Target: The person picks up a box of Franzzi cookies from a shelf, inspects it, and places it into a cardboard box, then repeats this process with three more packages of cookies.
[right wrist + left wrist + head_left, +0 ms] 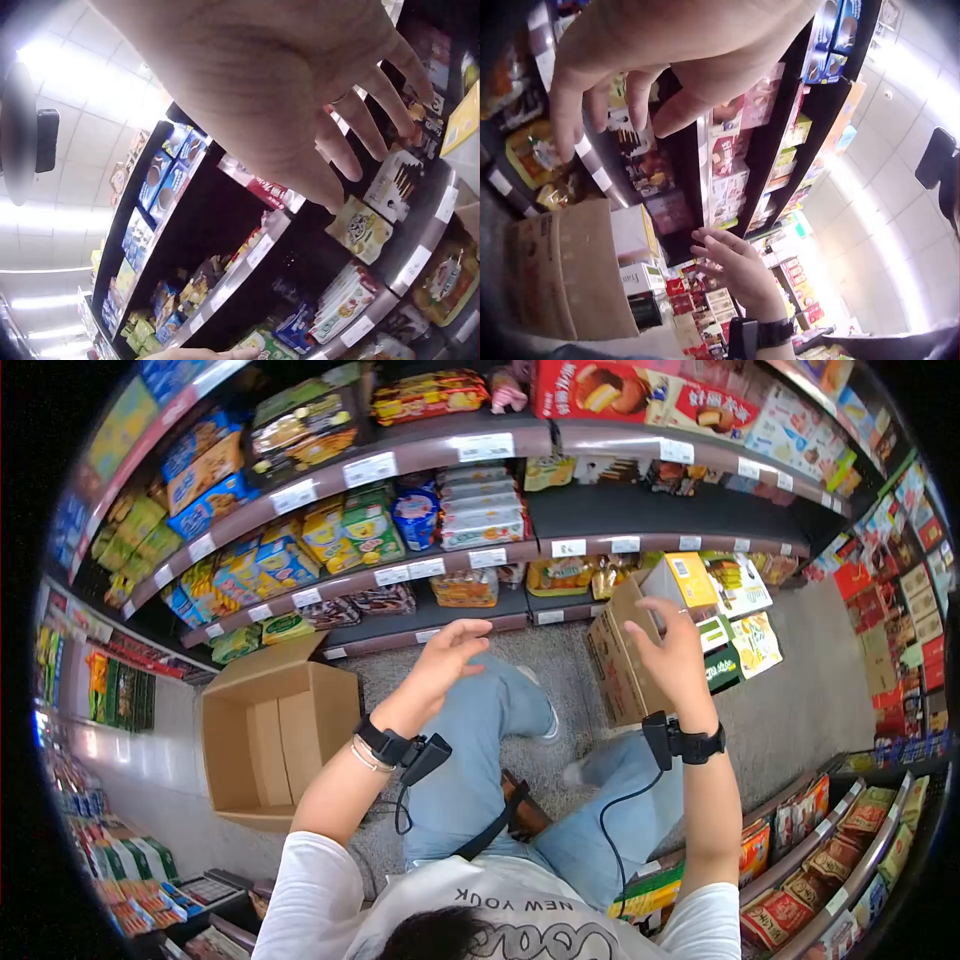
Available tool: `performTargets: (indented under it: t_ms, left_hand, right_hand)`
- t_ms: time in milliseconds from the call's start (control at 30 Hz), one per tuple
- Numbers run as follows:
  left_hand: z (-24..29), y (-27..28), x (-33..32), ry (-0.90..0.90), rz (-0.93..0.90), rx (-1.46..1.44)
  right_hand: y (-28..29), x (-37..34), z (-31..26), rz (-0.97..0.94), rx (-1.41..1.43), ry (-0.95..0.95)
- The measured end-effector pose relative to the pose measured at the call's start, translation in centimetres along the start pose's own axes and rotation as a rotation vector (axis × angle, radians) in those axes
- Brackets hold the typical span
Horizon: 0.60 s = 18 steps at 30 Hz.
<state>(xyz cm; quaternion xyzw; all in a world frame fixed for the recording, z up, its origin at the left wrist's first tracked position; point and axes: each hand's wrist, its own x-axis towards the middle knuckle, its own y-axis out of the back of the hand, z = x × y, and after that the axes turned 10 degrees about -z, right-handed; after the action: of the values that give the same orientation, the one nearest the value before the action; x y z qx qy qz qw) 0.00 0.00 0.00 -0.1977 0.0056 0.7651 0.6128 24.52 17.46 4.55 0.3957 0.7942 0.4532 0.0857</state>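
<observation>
- We see a printed brown carton (612, 660) on the gray floor (820, 670), near the empty right hand (668, 650).
- A yellow-and-white box (690, 582) and green-and-white boxes (757, 645) crowd its right side; we cannot tell which sit inside.
- We find a plain brown box (335, 710) gaping open, inner seam showing, beyond the empty left hand (438, 668).

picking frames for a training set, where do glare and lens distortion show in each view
Head view: the shelf edges bow in a fisheye curve, corners go black; left wrist view: ceiling lights glare white at right; right wrist view: more glare at left, the right hand shaded, and a dark blurred shape at the left edge.
</observation>
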Motion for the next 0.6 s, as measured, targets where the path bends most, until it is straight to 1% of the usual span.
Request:
performTargets:
  t_ms: [67,100,133,200,267,333,367,467,533,600]
  left_hand:
    - [-0.7,0.0,1.3,-0.064,0.057,-0.043]
    - [1.4,3.0,-5.5,-0.013,0.111,0.012]
    - [1.2,3.1,-6.0,-0.030,0.124,-0.001]
    - [0.9,3.3,-6.3,-0.056,0.143,-0.044]
    - [0.7,3.7,-7.0,-0.040,0.167,-0.094]
    - [0.8,4.3,-7.2,-0.066,0.170,-0.106]
    - [1.0,4.7,-7.3,-0.073,0.172,-0.108]
    - [2.8,4.4,-8.0,-0.129,0.208,-0.015]
    - [3.3,4.9,-8.2,-0.138,0.239,0.026]
    - [3.5,5.8,-8.7,-0.139,0.273,0.055]
  right_hand:
    - [0.4,1.5,0.9,0.017,0.021,0.081]
    - [-1.7,-1.1,-4.3,0.019,0.134,0.042]
    - [-1.3,-1.3,-4.6,0.026,0.150,0.039]
    - [-0.6,-1.2,-4.3,0.040,0.177,0.036]
    - [0.0,-1.7,-4.3,0.034,0.217,-0.009]
    - [0.4,-1.7,-3.9,-0.002,0.264,-0.055]
    - [0.3,-1.8,-3.3,0.012,0.254,-0.059]
    - [-0.3,-1.7,-1.1,0.010,0.334,-0.097]
    - [-1.0,-1.8,-0.9,0.023,0.346,-0.102]
    - [-1.8,-1.5,-1.2,0.011,0.415,-0.081]
